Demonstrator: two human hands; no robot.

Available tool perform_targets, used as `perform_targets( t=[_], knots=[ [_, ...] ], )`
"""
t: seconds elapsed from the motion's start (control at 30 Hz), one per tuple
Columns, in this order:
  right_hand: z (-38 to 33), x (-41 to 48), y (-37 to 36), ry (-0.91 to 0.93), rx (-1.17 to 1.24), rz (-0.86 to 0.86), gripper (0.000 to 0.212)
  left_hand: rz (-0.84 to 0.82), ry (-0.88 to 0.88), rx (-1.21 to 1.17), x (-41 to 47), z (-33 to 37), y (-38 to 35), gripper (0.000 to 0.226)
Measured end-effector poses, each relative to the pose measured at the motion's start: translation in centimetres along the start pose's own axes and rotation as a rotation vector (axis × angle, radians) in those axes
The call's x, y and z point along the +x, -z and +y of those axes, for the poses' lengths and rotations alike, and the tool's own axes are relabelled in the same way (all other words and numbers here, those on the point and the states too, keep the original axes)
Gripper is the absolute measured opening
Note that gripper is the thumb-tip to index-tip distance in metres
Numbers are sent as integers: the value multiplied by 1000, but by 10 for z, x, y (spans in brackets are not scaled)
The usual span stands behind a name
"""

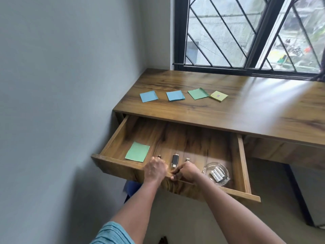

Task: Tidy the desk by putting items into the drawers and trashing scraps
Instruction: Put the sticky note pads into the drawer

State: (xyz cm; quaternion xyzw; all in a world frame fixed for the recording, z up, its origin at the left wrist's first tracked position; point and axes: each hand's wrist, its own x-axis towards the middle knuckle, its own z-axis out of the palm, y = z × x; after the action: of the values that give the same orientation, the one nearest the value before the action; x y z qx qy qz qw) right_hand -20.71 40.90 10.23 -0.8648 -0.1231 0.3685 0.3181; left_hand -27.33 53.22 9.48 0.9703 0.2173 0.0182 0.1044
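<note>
The wooden drawer point(244, 161) under the desk top stands pulled out. Inside lie a green sticky pad point(137, 152), a black USB stick point(175, 160) with two smaller sticks point(187, 159) either side, and a glass ashtray point(207, 167) holding white batteries point(217, 174). My left hand point(155, 169) and my right hand point(186, 172) both grip the drawer's front edge near its middle. On the desk top point(255, 110) sit two blue pads point(149, 96) point(175, 95), a green pad point(198, 93) and a yellow-green pad point(218, 95) in a row.
A grey wall closes off the left side, right beside the drawer. A barred window point(246, 32) runs behind the desk. A second closed drawer front point(284, 152) is to the right. A dark blue object point(131, 188) shows below the drawer.
</note>
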Motion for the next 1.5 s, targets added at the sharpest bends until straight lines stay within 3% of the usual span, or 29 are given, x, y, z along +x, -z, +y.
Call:
perform_targets(
  t=[0.3,0.63,0.87,1.0,1.07,1.2,1.3,1.5],
  knots=[
    [7,-28,-23,24,-112,-130,37,-150,63,77,-39,-2,10,25],
    [12,-40,-39,-132,-38,-295,43,-203,83,180,-75,-12,11,25],
    [4,-39,-36,-163,-1,-571,22,-317,43,295,-76,-14,8,23],
    [-6,-25,-21,-161,-46,-646,4,-347,30,297,-44,-10,10,22],
    [-11,-9,-1,-120,-24,-539,7,-307,29,246,-14,-5,16,26],
    [-21,30,63,-8,101,-106,10,-225,61,95,65,11,32,28],
    [-29,69,118,28,171,126,11,-199,58,65,133,24,47,36],
    [-49,164,209,36,-24,596,23,-176,9,-77,274,38,53,34]
  ],
)
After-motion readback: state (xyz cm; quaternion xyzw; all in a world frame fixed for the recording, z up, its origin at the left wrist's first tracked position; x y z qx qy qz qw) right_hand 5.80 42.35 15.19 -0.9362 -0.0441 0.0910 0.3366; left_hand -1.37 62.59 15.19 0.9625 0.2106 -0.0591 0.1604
